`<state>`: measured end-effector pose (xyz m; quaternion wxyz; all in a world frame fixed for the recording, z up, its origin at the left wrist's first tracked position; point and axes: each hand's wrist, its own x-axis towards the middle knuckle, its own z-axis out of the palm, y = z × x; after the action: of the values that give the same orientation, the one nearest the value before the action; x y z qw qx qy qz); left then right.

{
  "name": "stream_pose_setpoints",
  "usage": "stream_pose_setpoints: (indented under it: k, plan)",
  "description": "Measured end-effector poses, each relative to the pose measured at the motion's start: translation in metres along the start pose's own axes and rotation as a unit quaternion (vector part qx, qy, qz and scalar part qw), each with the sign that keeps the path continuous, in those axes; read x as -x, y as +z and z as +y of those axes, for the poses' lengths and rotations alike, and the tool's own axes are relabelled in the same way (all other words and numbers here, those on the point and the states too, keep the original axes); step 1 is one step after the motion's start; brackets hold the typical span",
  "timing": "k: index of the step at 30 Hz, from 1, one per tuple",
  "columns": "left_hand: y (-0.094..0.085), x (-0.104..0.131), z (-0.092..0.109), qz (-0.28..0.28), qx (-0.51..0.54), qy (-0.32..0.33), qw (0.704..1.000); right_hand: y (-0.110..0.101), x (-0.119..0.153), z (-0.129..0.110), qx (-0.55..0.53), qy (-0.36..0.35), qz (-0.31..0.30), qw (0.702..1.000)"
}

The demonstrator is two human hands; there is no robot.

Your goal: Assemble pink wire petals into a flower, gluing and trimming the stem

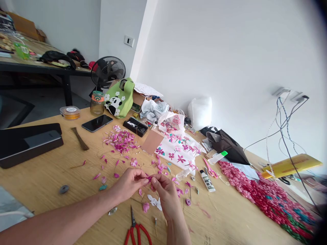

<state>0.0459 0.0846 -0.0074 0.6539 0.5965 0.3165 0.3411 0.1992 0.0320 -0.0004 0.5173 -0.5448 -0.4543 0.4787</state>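
Magenta petal piece pinched between left hand and right hand

Both hands are brought together over the wooden table, fingertips nearly meeting. The petal piece is held between them: thumb and fingers of the left hand are closed narrowly on one side, those of the right hand on the other. Its exact shape is partly hidden by the fingertips.

Just below the hands, white petal-shaped cut-outs are partly covered by the right hand, and a loose pink petal is seen beside them. Nearer the body, between the forearms, red-handled pliers are laid with tips pointed away. Left of the left hand, a teal leaf piece is seen near the wrist, a grey disc farther out.

Beyond the hands, a pile of magenta petals is spread, with a brown card and a flower-patterned white sheet placed to its right. Beyond the left hand, farther off, a bundle of thin brown strands and a smartphone are set down; a green panda bag is stood behind.

Right of the right hand, a purple spool is found close by, then a black-capped white bottle and pink-handled scissors. Farther right, a long pink-and-red heap is stretched along the table; its makeup cannot be told.
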Motion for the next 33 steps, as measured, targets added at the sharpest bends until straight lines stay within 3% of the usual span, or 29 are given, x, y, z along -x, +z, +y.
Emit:
stream_pose_setpoints:
  k: [6, 12, 21, 33]
  plan:
    - [0.002, 0.002, 0.004, -0.001, -0.06, 0.015, 0.998, 0.003, 0.0, 0.001, -0.004, 0.019, -0.016, 1.0]
    - [0.001, 0.005, 0.011, 0.062, -0.182, 0.049, 0.98, 0.008, -0.001, 0.005, 0.054, -0.002, 0.01, 0.998]
    - [-0.001, 0.002, 0.006, 0.011, -0.09, 0.034, 0.995, 0.006, 0.001, 0.002, -0.028, 0.038, -0.033, 0.998]
    - [0.0, 0.004, 0.009, 0.071, -0.217, 0.054, 0.972, 0.014, -0.001, 0.009, 0.031, -0.01, 0.017, 0.999]
